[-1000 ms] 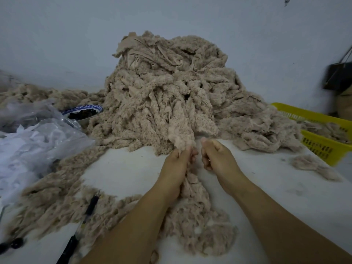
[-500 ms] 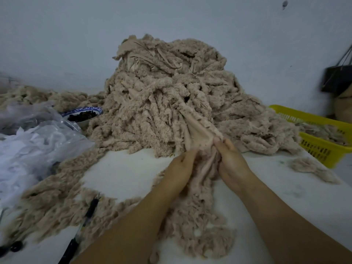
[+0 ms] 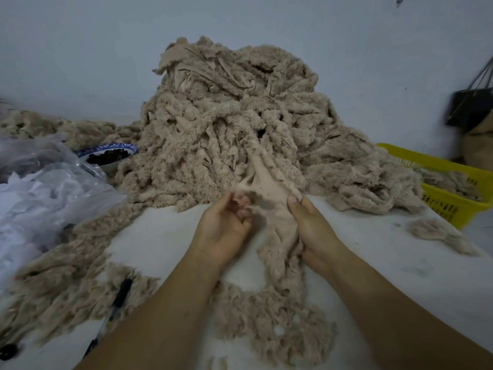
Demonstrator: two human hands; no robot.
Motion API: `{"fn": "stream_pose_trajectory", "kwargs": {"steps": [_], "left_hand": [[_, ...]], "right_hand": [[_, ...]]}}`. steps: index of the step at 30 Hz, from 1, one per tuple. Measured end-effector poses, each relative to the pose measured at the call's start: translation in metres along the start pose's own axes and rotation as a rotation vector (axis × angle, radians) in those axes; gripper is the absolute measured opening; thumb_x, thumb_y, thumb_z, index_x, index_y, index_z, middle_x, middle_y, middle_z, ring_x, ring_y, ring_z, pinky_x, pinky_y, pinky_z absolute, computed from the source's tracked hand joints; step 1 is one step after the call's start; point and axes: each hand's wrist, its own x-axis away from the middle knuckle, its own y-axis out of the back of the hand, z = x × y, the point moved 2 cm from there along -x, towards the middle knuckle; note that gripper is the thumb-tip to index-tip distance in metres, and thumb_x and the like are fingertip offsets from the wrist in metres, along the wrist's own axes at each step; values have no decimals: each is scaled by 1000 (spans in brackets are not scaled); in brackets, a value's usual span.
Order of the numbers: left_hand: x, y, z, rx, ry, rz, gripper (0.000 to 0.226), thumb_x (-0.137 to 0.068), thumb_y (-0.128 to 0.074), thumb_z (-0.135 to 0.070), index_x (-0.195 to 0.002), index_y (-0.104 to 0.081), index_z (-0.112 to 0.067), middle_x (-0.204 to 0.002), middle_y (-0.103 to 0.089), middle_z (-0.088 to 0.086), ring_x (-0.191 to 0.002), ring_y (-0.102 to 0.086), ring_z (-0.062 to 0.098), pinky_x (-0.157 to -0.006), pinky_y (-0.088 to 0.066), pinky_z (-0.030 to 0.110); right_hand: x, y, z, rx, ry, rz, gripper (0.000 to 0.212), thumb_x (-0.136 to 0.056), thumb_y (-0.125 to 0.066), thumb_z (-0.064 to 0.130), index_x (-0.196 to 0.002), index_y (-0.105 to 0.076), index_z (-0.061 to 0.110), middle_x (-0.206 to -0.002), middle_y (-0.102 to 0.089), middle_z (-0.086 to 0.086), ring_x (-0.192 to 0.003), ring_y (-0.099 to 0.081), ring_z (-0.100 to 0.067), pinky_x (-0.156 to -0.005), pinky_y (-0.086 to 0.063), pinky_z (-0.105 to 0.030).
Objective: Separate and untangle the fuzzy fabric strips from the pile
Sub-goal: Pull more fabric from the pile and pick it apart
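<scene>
Left hand (image 3: 226,228) and right hand (image 3: 316,231) are holding one fuzzy strip (image 3: 269,188) mid-worktop (image 3: 165,236), smooth backing facing up. Its far end is running into the pile (image 3: 226,116) at 12 o'clock and its near end is trailing toward 6. Left fingers (image 3: 244,202) are curling and pinching the strip's left edge, right thumb and fingers clamping its right edge. Yellow basket (image 3: 453,169) is sitting at 3 o'clock, plastic bag (image 3: 48,198) at 9, pen (image 3: 121,292) at 7.
</scene>
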Motion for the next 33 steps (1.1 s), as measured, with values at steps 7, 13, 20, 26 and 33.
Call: {"fn": "stream_pose_trajectory", "kwargs": {"steps": [7,13,20,26,33], "left_hand": [[1,16,-25,150,-169,-102,27,-104,-38,-18,-78,-40,-16,-55,-35,-6,-41,-25,7,-54,-24,20],[4,12,-27,24,-278,-179,38,-106,-39,-37,-112,-61,-6,-102,-71,9,-90,-69,16,-73,-54,23],[20,-12,31,-1490,-235,116,35,-81,-58,-72,-100,-63,-44,-104,-69,-19,-89,-63,-9,-72,-49,15],[18,-8,28,-1498,-303,114,29,-90,-56,-21,-62,-54,-29,-51,-51,-15,-45,-44,0,-48,-37,18],[17,-11,11,-760,-55,-108,34,-98,-57,-21,-65,-65,-20,-57,-59,1,-48,-55,13,-42,-40,22]], "right_hand": [[-13,41,23,-179,59,-324,19,-107,-40,29,-121,-50,21,-110,-63,-6,-98,-64,-24,-84,-54,-42],[-10,26,18,-159,84,-240,15,-105,-46,27,-110,-57,19,-101,-66,-1,-90,-67,-16,-80,-55,-35],[-5,15,15,-43,132,-162,14,-103,-49,24,-101,-61,16,-87,-71,-2,-76,-70,-14,-67,-59,-30],[-5,17,16,16,159,-225,13,-104,-47,26,-99,-59,23,-107,-68,-8,-105,-66,-28,-95,-54,-49],[-13,33,16,-54,121,-290,14,-104,-49,29,-101,-59,19,-101,-67,-4,-87,-66,-16,-81,-56,-35]]}}
